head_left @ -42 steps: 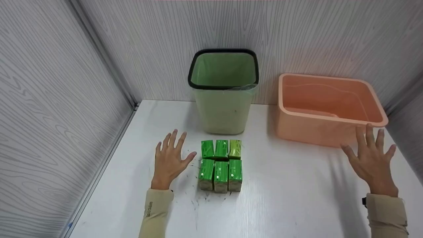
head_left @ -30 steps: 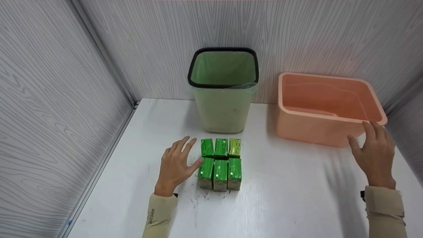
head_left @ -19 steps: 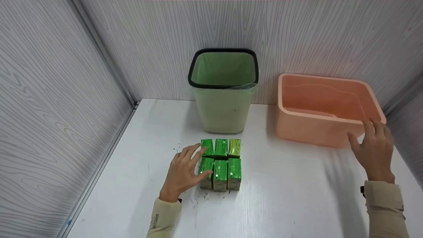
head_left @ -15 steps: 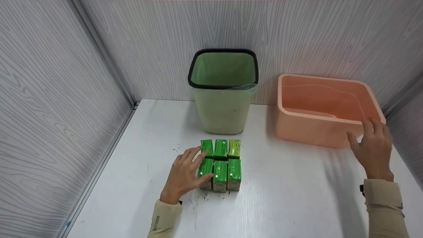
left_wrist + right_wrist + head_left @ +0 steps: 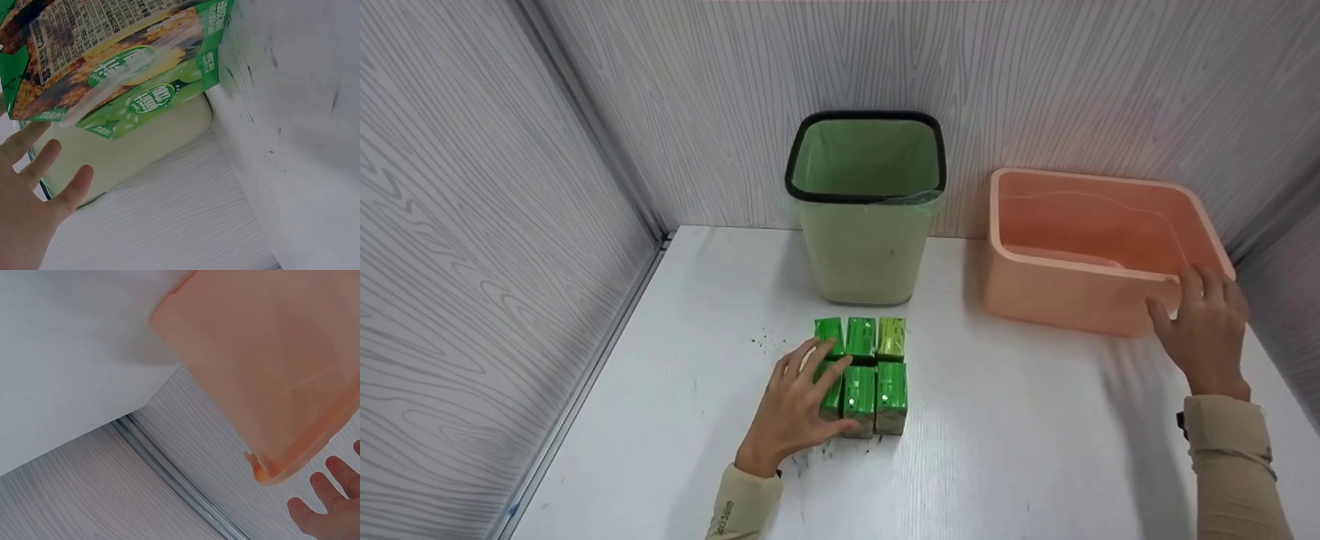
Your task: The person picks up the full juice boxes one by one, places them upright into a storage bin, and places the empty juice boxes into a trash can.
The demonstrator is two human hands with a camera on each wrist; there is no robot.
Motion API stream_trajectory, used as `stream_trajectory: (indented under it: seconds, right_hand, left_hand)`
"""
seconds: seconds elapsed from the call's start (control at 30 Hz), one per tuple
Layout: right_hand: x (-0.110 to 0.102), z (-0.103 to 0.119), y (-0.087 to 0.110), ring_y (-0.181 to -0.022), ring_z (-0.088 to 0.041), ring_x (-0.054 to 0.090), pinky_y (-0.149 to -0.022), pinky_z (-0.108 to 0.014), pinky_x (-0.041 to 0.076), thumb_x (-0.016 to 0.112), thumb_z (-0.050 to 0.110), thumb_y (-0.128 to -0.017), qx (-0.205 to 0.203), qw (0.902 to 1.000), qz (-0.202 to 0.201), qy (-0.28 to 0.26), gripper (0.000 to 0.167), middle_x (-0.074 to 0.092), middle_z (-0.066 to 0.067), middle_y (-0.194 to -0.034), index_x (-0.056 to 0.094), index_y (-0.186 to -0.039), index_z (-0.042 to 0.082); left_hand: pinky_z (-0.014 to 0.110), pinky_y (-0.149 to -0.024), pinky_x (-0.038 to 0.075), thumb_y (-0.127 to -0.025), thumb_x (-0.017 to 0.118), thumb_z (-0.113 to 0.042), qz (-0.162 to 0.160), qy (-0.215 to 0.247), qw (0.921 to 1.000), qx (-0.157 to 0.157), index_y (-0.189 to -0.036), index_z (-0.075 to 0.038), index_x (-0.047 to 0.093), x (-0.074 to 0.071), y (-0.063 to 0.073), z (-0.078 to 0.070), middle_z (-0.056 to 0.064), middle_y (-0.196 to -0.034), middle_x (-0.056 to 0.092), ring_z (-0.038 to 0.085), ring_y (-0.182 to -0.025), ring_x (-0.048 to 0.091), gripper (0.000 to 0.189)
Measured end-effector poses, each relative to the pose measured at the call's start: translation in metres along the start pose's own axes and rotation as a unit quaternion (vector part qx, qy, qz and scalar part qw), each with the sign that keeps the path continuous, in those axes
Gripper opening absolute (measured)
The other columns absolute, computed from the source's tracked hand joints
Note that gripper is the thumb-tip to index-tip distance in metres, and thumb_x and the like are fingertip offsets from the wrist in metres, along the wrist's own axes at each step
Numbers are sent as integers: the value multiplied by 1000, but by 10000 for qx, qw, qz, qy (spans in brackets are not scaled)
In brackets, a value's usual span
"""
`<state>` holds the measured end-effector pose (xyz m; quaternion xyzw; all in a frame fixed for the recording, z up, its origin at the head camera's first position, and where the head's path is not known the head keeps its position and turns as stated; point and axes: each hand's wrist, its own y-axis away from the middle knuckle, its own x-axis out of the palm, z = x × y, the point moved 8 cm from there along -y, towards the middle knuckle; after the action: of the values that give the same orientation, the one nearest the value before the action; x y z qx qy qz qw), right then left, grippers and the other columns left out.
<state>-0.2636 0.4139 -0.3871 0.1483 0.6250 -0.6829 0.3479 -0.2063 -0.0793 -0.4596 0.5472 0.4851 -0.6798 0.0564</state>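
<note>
Several small green boxed packs stand in two rows on the white table, one of them yellow-green (image 5: 892,337). My left hand (image 5: 789,416) is over the front-left pack (image 5: 831,403), fingers spread and thumb reaching toward the front-middle pack (image 5: 859,391). In the left wrist view, the spread fingers (image 5: 76,185) are beside a pack (image 5: 112,62) with food pictures and green edges. My right hand (image 5: 1207,337) hovers at the front rim of the peach bin (image 5: 1065,292), fingers loosely bent and holding nothing. The right wrist view shows its fingertips (image 5: 301,509) apart from the bin's rim.
Behind the packs stands a pale green waste bin (image 5: 864,251) with a black rim and a clear liner. Wood-grain panels (image 5: 720,112) close off the back and sides. Small dark marks (image 5: 765,339) dot the white table (image 5: 997,450).
My left hand has moved right and toward me, from beside the packs to over the front-left one. The right hand's fingers have gone from spread to loosely bent. The packs stand as before.
</note>
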Motion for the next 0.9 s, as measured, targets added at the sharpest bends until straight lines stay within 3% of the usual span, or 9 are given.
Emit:
stream_trajectory:
  seconds: [0.5,0.9]
  right_hand:
    - [8,-7,6,-107,-59,49,-83,-74,37,78,-1,-83,104,9999,55,-8,38,56,-38,-119,60,-115,-12]
    - [10,-9,7,-113,-59,47,-85,-75,39,76,-2,-85,309,9994,137,-94,35,55,-40,-121,60,-114,-14]
  left_hand:
    - [60,-92,50,-67,84,-69,297,-234,9993,17,-142,-19,60,24,-7,-9,15,-148,49,42,-138,41,93]
    - [56,-94,50,-66,82,-71,141,-667,9975,177,-133,-23,66,31,-12,-1,14,-144,53,37,-135,45,84]
